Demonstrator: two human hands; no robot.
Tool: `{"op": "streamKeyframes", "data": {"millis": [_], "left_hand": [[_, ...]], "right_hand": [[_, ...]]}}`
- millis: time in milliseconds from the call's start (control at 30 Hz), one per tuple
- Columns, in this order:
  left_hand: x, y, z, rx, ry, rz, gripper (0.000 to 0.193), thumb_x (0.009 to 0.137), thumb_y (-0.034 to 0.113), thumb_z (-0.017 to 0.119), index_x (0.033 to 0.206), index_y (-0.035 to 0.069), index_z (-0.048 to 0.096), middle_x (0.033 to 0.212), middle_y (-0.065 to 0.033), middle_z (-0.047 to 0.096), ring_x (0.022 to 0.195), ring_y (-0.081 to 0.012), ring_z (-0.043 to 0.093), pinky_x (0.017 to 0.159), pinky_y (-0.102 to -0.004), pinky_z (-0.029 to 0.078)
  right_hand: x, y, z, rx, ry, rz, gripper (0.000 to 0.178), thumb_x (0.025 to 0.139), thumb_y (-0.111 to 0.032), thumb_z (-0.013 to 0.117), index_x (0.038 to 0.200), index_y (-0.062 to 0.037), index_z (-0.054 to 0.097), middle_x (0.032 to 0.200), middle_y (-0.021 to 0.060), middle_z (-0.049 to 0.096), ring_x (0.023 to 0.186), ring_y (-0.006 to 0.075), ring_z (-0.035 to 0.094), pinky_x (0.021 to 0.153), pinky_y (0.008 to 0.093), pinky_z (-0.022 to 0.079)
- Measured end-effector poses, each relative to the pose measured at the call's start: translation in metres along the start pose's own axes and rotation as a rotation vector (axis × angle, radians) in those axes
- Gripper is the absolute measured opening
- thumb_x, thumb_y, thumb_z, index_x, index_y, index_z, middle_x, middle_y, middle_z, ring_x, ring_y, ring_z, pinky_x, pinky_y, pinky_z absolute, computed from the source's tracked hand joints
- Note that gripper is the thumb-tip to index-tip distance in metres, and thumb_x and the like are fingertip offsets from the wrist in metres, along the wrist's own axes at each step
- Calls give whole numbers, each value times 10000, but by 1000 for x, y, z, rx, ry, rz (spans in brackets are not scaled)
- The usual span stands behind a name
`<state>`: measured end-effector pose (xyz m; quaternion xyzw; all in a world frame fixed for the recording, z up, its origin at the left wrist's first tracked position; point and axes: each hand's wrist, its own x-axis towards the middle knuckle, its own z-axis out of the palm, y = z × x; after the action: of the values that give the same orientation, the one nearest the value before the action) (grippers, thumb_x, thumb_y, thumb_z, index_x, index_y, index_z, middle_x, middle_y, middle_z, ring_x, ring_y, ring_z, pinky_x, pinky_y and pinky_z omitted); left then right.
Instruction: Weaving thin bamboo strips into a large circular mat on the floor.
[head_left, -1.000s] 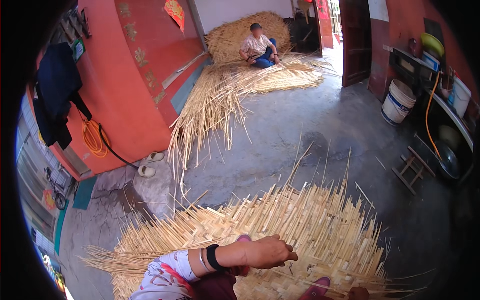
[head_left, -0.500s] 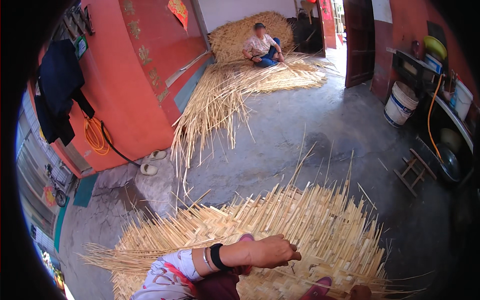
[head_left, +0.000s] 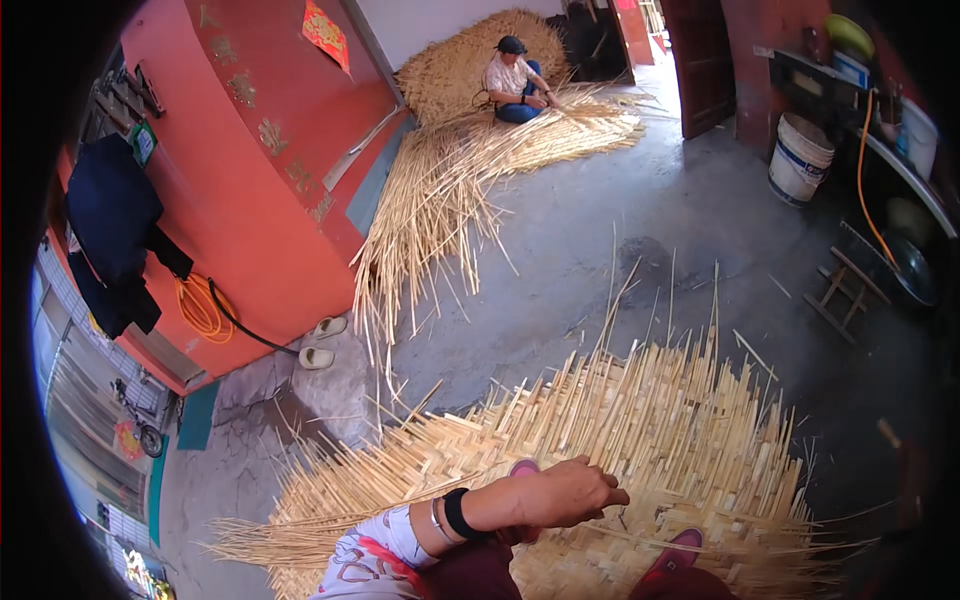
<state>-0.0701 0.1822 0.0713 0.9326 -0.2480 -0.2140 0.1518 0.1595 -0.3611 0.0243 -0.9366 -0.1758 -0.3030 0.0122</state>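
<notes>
My left hand (head_left: 570,492), with a black band and a metal bangle on its wrist, is held above the woven mat (head_left: 660,430) in front of me. Its fingers are curled closed, and whatever they hold, if anything, is hidden. Pale, flat bamboo-like strips form the mat in a zigzag weave, their loose ends sticking out along the far edge. Out to the right, a dark, blurred shape that seems to be my right hand (head_left: 910,465) is raised beside a short, pale-tipped stick (head_left: 888,433); its fingers cannot be made out. My pink shoes (head_left: 685,545) rest on the mat.
A person (head_left: 515,80) sits on another spread of strips (head_left: 440,220) at the back. On the right are a white bucket (head_left: 800,160), a small wooden stool (head_left: 848,295) and a shelf with basins. Pale slippers (head_left: 317,358) and an orange hose (head_left: 205,308) are on the left.
My right hand has swung from the mat's near edge up and out to the right. My left hand keeps its curled pose. The seated person has bent over the strips; the view has shifted slightly.
</notes>
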Motion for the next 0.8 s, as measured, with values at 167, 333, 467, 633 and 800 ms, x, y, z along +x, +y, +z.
{"op": "streamKeyframes", "data": {"millis": [167, 333, 467, 633, 800], "left_hand": [[18, 7, 23, -11, 26, 36, 316, 866, 184, 637, 1162, 87, 587, 1013, -92, 658, 970, -285, 637, 821, -424, 453], [14, 11, 37, 145, -29, -51, 264, 861, 206, 636, 1099, 97, 600, 947, -93, 680, 932, -298, 655, 800, -440, 469], [13, 18, 23, 165, -6, -24, 364, 883, 204, 619, 1234, 122, 566, 992, -74, 650, 926, -269, 648, 799, -413, 473], [6, 60, 9, 173, 142, 51, 434, 855, 158, 611, 1276, 81, 541, 969, -82, 633, 930, -259, 632, 777, -403, 460], [12, 59, 10, 114, 266, 106, 380, 857, 138, 596, 1226, 54, 559, 925, -100, 624, 885, -275, 623, 765, -403, 458]], "right_hand": [[-129, -71, 95, 333, -418, -64, 77, 695, -113, 665, 721, -41, 661, 634, 180, 593, 617, 365, 601, 604, 453, 474], [-147, -154, 50, 579, -723, -6, 78, 755, -68, 638, 705, -12, 623, 583, 165, 570, 565, 332, 600, 574, 416, 475], [-61, -185, -6, 787, -492, 50, 124, 809, -101, 660, 745, -4, 618, 597, 180, 562, 536, 354, 574, 531, 418, 441], [82, -263, -77, 766, -135, -223, 107, 844, -112, 623, 792, -21, 597, 677, 168, 602, 637, 372, 595, 575, 440, 441], [148, -325, -98, 725, 91, -364, 119, 850, -143, 619, 800, -43, 576, 697, 166, 611, 665, 370, 604, 575, 451, 447]]}}
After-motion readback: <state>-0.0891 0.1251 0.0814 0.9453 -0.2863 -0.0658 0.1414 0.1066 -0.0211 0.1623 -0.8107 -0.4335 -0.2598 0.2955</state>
